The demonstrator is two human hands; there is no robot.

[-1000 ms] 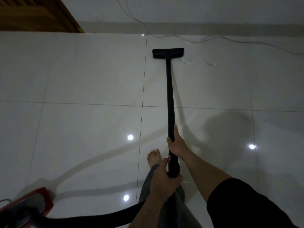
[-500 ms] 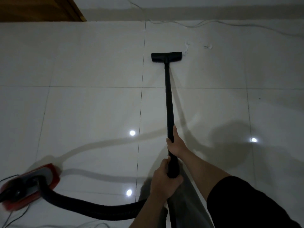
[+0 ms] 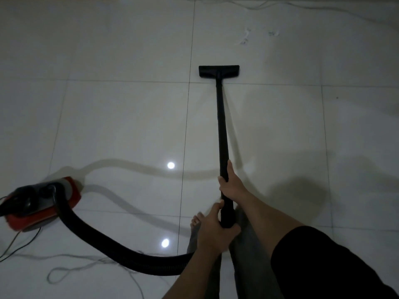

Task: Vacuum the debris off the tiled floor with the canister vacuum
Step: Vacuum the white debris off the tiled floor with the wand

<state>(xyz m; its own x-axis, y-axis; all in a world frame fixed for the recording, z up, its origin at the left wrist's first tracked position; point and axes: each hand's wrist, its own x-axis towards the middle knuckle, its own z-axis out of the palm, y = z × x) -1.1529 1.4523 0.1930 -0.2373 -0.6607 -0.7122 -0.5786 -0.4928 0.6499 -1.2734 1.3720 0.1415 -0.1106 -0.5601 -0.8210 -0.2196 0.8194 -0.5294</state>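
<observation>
Debris (image 3: pixel 246 36) remains on the tiled floor (image 3: pixel 108 115) toward its far edge, so the job looks unfinished: pale scraps and a second fleck (image 3: pixel 272 33) lie well beyond the nozzle (image 3: pixel 219 71), though in this dim light I cannot tell how much finer dirt is left. Nearest, the left hand (image 3: pixel 216 229) wraps the base of the wand (image 3: pixel 222 130) where the hose (image 3: pixel 103 240) joins, its grip closed round it. Just ahead, the right hand (image 3: pixel 232 186) clasps the wand, forefinger laid along it. A bare foot (image 3: pixel 195 223) stands beside the left hand. Toward the floor's left edge sits the red canister (image 3: pixel 41 203), with its thin cord (image 3: pixel 75 268) looped loosely on the tiles near the hose, a likely snag. Another cable (image 3: pixel 302 6) trails along the far edge, just past the scraps.
</observation>
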